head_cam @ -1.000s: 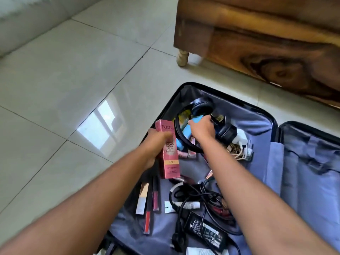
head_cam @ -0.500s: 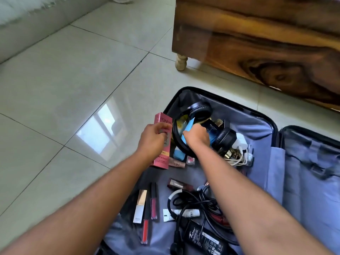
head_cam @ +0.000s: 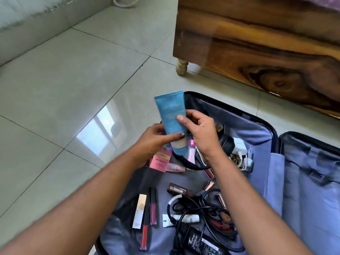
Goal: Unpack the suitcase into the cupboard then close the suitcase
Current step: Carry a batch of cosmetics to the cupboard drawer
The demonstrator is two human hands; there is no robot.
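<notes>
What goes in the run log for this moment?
phase: unpacking | right hand: holds blue plastic tube | left hand: holds pink cardboard box | grey-lined suitcase: open

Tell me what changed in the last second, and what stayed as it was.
The right hand has lifted the blue tube up out of the headphones in the suitcase; it now stands above the rim, pinched in the fingers. The left hand still grips the pink box and now also touches the tube's lower end. The lipsticks, cables and charger lie as before.

Single head view, looking steeply down, close over open suitcase (head_cam: 257, 129) on floor (head_cam: 64, 89).
</notes>
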